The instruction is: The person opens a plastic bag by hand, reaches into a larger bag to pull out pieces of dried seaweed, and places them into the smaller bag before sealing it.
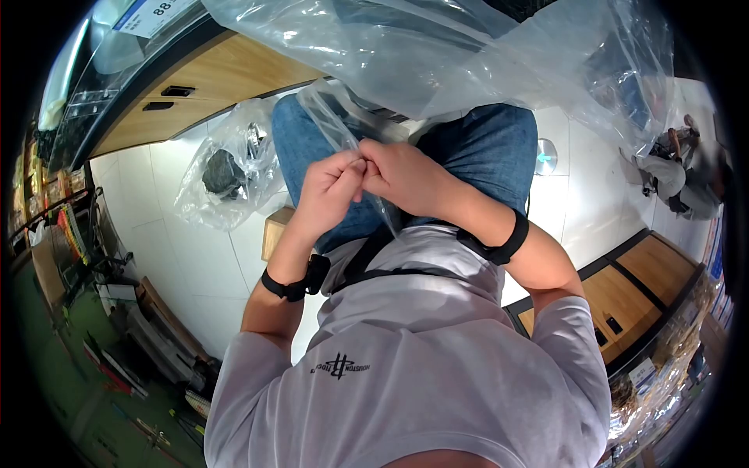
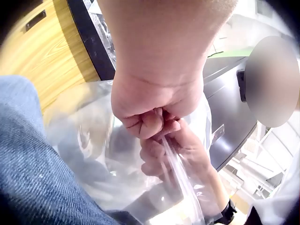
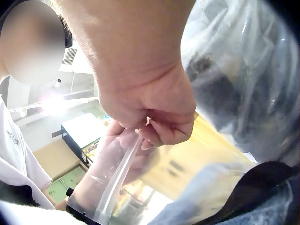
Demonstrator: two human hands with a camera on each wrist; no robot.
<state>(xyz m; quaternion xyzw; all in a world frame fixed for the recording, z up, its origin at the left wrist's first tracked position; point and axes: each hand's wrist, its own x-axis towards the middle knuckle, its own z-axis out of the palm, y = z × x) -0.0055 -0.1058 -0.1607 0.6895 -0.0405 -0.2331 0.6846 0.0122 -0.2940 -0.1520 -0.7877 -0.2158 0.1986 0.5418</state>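
Note:
Both hands meet over the lap in the head view, knuckles close together. My left hand (image 1: 331,191) has its fingers curled and pinches a gathered strip of clear plastic (image 2: 180,180). From the other side, my right hand (image 1: 413,179) grips the same gathered plastic, fingertips right against the left ones. Folded narrow, the strip hangs below the hands in both wrist views. A large clear plastic bag (image 1: 437,62) spreads in front of the knees, with something dark inside showing in the right wrist view. The fingers hide the pinched part of the plastic.
Another clear bag (image 1: 199,207) with a dark bundle lies on the white floor to the left, near a small wooden block (image 1: 275,232). Wooden drawer cabinets stand at front left (image 1: 211,82) and right (image 1: 655,273). A person (image 1: 675,175) is at far right.

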